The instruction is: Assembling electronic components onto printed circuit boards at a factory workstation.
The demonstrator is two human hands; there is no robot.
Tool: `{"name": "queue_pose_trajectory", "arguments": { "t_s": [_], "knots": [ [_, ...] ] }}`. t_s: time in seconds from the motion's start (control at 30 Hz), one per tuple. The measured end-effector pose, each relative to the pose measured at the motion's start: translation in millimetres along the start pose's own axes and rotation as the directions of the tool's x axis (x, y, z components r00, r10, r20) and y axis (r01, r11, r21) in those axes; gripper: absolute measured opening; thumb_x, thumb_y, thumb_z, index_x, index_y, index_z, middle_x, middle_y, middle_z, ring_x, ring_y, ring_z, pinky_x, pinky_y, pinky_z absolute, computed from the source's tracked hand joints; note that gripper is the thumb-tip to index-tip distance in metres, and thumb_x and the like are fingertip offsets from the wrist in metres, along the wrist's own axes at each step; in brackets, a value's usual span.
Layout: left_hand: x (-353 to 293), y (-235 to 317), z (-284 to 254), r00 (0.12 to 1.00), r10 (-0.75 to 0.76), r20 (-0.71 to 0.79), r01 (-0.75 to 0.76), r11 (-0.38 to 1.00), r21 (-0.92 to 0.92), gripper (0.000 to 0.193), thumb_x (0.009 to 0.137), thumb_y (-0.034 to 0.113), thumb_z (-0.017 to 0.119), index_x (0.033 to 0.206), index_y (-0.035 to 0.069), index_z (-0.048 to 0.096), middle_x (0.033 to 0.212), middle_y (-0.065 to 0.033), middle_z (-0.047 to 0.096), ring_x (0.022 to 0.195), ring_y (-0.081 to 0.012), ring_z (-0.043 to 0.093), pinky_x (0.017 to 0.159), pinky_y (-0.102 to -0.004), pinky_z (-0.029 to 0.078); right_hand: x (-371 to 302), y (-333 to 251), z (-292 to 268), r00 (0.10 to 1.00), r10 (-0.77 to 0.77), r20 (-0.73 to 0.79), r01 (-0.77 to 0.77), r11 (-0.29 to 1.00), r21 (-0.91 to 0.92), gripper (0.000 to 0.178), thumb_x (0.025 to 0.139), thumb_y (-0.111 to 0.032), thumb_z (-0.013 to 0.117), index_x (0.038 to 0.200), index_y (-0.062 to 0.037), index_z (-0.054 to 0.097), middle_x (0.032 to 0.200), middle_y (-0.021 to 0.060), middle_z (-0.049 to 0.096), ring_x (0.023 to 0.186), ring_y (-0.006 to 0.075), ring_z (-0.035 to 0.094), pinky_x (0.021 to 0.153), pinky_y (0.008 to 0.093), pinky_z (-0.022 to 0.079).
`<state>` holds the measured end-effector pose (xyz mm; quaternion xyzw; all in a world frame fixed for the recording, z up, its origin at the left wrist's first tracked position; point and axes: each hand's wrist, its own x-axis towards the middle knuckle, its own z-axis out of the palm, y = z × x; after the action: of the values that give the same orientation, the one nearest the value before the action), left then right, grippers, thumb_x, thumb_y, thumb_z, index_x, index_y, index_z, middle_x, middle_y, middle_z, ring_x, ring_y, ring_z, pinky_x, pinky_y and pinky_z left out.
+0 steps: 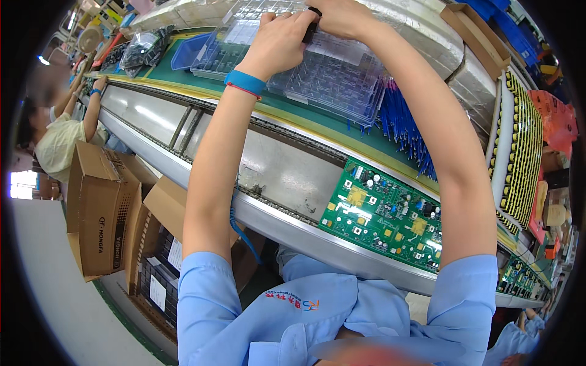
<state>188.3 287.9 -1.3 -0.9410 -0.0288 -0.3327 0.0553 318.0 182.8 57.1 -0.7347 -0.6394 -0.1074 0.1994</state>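
Both my arms reach to the far side of the line. My left hand (pixel 282 44), a blue band on its wrist, closes on a small black part (pixel 311 28). My right hand (pixel 343 18) meets it from the right, its fingers closed at the upper end of the same part; my fingers cover much of it. Below the hands lie stacked clear plastic trays (pixel 332 85) with rows of pockets. Nearer me, a green circuit board (pixel 384 213) with small components rests on the conveyor rails, partly behind my right forearm.
Blue wires (pixel 403 125) lie beside the trays. A blue bin (pixel 190 51) and a bagged dark lot (pixel 145 51) stand farther left. Yellow-and-black parts (pixel 522 152) stand in rows at right. Open cardboard boxes (pixel 101 213) sit at lower left. A co-worker (pixel 64 143) works at the far left.
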Motion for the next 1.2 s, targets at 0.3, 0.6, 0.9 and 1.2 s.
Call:
{"name": "queue_pose_trajectory", "arguments": {
  "t_s": [0.3, 0.6, 0.9, 1.2],
  "knots": [
    [-3, 0, -38, 0.994, 0.057, -0.098, -0.06, 0.998, -0.028, 0.045, 0.079, 0.007, 0.061, 0.122, 0.007, 0.049, 0.1, -0.015, 0.063, 0.088, -0.0293, 0.063, 0.086, -0.0421, 0.044, 30, 21, 15, 0.993, 0.034, 0.111, -0.036, 0.999, 0.019, 0.041, 0.073, -0.033, 0.062, 0.1, -0.003, 0.065, 0.095, 0.0247, 0.066, 0.093, 0.0396, 0.062, 0.082, 0.0447, 0.05],
    [-16, 21, -71, 0.848, -0.425, 0.315, -0.123, -0.738, -0.664, 0.019, 0.089, 0.005, 0.054, 0.104, -0.005, 0.06, 0.101, -0.0169, 0.063, 0.092, -0.0292, 0.062, 0.076, -0.0315, 0.058, 24, -6, 22, 0.981, 0.184, 0.064, -0.181, 0.982, -0.057, 0.034, 0.072, -0.024, 0.062, 0.098, -0.0026, 0.065, 0.101, 0.0227, 0.065, 0.092, 0.0373, 0.064, 0.084, 0.044, 0.051],
    [-45, 140, -97, 0.769, -0.093, 0.632, 0.596, -0.25, -0.763, 0.047, 0.078, 0.003, 0.065, 0.123, 0.008, 0.052, 0.1, -0.0066, 0.066, 0.074, -0.0108, 0.058, 0.06, -0.0256, 0.044, -77, 10, -58, 0.88, 0.437, 0.183, 0.038, -0.45, 0.892, 0.032, 0.08, -0.013, 0.072, 0.101, -0.0017, 0.051, 0.088, 0.0103, 0.055, 0.071, 0.0175, 0.059, 0.052, 0.02, 0.051],
    [-88, 219, -109, 0.806, 0.247, 0.538, 0.315, 0.591, -0.743, 0.048, 0.074, 0.003, 0.07, 0.12, 0.007, 0.056, 0.104, -0.0107, 0.055, 0.075, -0.0238, 0.058, 0.066, -0.0318, 0.05, -293, 5, -127, 0.814, 0.304, 0.495, -0.377, -0.372, 0.848, 0.032, 0.087, -0.012, 0.059, 0.115, 0.0007, 0.049, 0.106, 0.0178, 0.058, 0.076, 0.0184, 0.059, 0.054, 0.0244, 0.05]
  ]
}}
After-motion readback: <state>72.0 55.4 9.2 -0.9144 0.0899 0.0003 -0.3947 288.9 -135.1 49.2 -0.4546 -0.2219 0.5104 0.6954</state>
